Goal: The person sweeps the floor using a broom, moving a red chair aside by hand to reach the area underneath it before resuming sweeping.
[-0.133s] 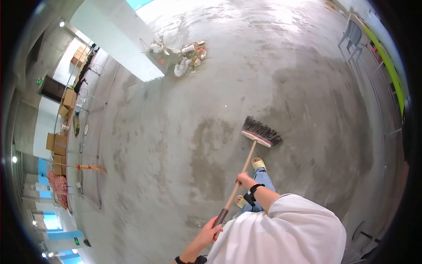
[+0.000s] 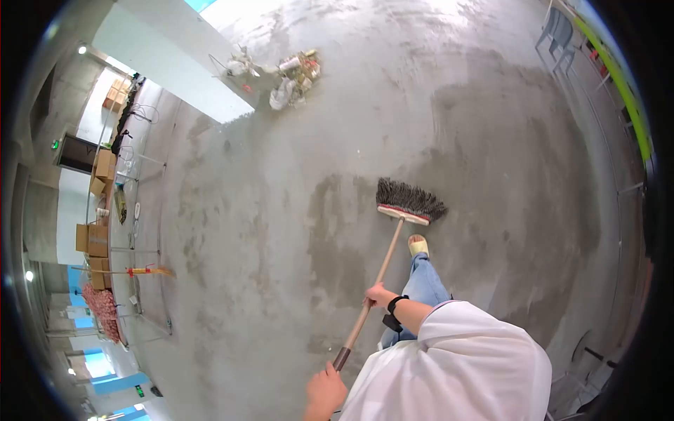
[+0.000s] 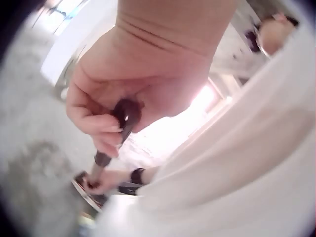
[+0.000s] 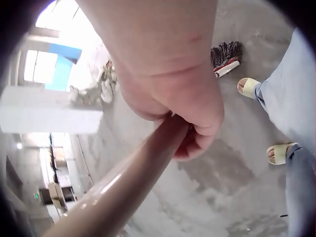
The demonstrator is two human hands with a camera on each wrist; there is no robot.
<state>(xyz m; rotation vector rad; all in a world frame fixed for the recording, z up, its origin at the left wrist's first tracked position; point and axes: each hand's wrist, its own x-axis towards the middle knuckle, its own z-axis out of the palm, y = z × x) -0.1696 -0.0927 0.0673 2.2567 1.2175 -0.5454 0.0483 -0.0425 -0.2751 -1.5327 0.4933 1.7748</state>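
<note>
A sweeping stroke was judged to be in hand, with the broom [image 2: 385,258] held slantwise in front of the body by both hands. Its dark-bristled head [image 2: 411,200] was placed out ahead at the level of the concrete floor [image 2: 260,281], just beyond the forward sandal [image 2: 418,245] and beside a darker patch [image 2: 340,238]; whether the bristle tips were being pressed down could not be made out. The dark grip [image 2: 342,358] at the upper end was clasped by the left hand [image 2: 326,393], whose fingers were curled round it, while the wooden handle [image 2: 357,330] farther down was enclosed by the curled fingers of the right hand [image 2: 380,295]. A heap of rubbish [image 2: 295,81] was seen well apart from the bristles, near the foot of a white pillar [image 2: 175,56], so the sweeping was judged to be unfinished. For the next move, a low, level pass of the bristles was thought to be called for, guided by the lower hand and steadied from the top end, with room allowed for the sandal, which could be clipped on a backward pull.
</note>
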